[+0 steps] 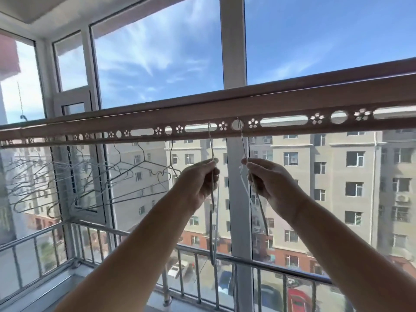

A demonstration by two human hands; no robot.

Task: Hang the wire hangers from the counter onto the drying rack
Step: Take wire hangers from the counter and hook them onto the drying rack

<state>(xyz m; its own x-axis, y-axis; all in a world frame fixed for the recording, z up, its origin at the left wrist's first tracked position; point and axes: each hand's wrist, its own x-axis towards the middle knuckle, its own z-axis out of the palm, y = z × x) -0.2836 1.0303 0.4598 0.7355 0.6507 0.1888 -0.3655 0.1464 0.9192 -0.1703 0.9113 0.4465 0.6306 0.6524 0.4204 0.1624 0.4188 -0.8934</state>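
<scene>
- Left hand [201,181] closed on a wire hanger [212,199], seen edge-on; hook sits in a long slot of the rack bar [225,113].
- Right hand [267,179] pinches a second hanger [258,199]; hook is in the round hole just right of that slot.
- More hangers [94,176] hang on the bar, left.
- Railing [225,257] below.

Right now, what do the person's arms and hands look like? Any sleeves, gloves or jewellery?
Both forearms are bare right down to the bottom edge of the picture, with no sleeves in view. The left hand and right hand wear no gloves, and no rings, watch or bracelets show on the fingers or wrists.
</scene>
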